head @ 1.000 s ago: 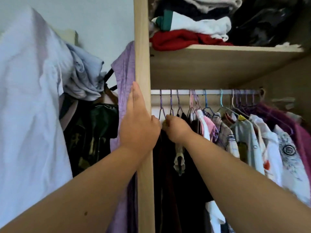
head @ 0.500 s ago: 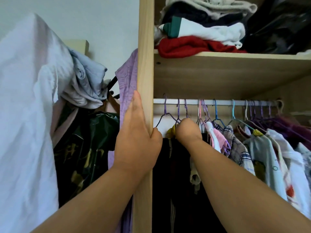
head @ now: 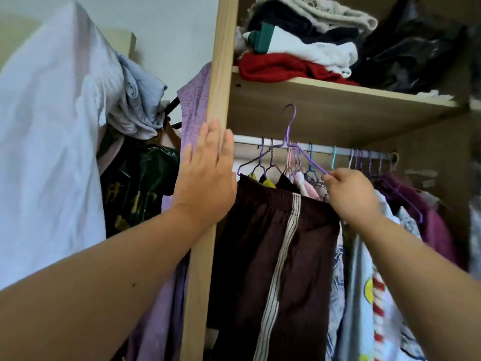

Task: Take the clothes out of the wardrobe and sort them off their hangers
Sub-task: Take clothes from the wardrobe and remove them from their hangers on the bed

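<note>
Head view: the right hand (head: 351, 196) pinches the right end of a thin purple wire hanger (head: 289, 127), its hook above the white rail (head: 322, 150), its long axis carrying dark maroon striped trousers (head: 260, 243) leftward toward the straight-fingered left hand (head: 205, 178) resting on the pale wooden upright (head: 223, 61).

Nothing legible here, no words, numbers or brand names anywhere. Over at nine o'clock, the dark glossy bag (head: 138, 188) carries gold marks, but they're too blurred to read. Down at four o'clock, the pale shirt (head: 364, 303) hanging in the wardrobe shows a yellow and red print, and it's shapes only, with no letters to make out.
</note>
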`<state>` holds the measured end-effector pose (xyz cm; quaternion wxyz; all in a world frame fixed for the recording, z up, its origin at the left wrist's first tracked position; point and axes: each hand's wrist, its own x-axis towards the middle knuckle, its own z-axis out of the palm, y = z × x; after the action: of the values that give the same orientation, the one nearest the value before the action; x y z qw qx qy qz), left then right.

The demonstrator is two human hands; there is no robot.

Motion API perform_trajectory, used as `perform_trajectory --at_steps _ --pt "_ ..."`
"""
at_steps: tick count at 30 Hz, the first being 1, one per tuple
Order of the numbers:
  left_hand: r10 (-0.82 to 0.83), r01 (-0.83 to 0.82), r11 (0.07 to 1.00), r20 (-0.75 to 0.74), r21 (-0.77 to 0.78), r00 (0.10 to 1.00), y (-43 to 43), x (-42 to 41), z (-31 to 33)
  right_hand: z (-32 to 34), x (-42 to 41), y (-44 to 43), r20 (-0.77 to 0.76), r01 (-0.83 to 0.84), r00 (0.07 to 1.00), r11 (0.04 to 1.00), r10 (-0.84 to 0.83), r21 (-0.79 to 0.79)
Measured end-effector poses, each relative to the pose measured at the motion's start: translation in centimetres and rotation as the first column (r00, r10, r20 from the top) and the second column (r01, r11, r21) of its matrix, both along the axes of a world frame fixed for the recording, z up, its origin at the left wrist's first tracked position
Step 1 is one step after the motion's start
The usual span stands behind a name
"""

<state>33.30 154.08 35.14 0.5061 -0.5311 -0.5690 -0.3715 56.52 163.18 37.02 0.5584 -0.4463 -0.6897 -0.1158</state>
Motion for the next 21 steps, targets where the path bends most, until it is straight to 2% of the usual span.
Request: perform_trajectory --at_steps 2,4,5,7,9,11,13,17,21 --pt "0.004 -0.009 0.999 -0.171 -0.033 0.985 0.3 1.0 -0.5 -1.6 3.1 -1.7 0.029 0.047 0.998 0.999 -0.048 0.013" --pt "-0.075 0.046 0.991 -0.235 -0.125 0.969 1.2 3.0 -1.5 -3.5 6.4 -3.6 0.066 0.066 0.996 0.998 -0.066 0.012" --pt "-0.117 0.078 0.978 -0.201 -0.192 0.973 1.6 3.4 -1.9 -3.9 7.1 -4.1 0.064 0.041 0.997 0.999 -0.042 0.013" --pt "-0.243 0.215 0.906 -0.032 -0.364 0.969 3.0 5.8 -3.6 -6.1 10.2 -6.4 0.016 0.040 0.999 0.998 -0.039 -0.040" --pt "-0.271 0.304 0.865 0.138 -0.400 0.953 4.3 6.6 -4.9 -7.4 12.2 -7.9 -0.021 -0.063 0.998 0.996 0.062 -0.067" --pt "-0.368 0.457 0.778 0.278 -0.430 0.887 5.3 8.7 -6.5 -9.6 14.9 -10.6 -0.065 -0.038 0.997 0.990 0.029 -0.134" --pt "-0.443 0.557 0.706 0.341 -0.437 0.829 6.1 10.6 -8.2 -11.7 17.0 -13.4 -0.091 -0.027 0.996 0.984 0.011 -0.176" --pt "-0.645 0.762 0.508 0.409 -0.401 0.646 6.9 14.4 -11.6 -15.8 19.3 -19.9 -0.151 0.149 0.971 0.961 -0.187 -0.235" --pt "-0.719 0.861 0.207 0.526 -0.464 0.456 6.8 17.3 -15.9 -20.2 19.6 -26.9 -0.235 0.391 0.849 0.862 -0.473 -0.324"
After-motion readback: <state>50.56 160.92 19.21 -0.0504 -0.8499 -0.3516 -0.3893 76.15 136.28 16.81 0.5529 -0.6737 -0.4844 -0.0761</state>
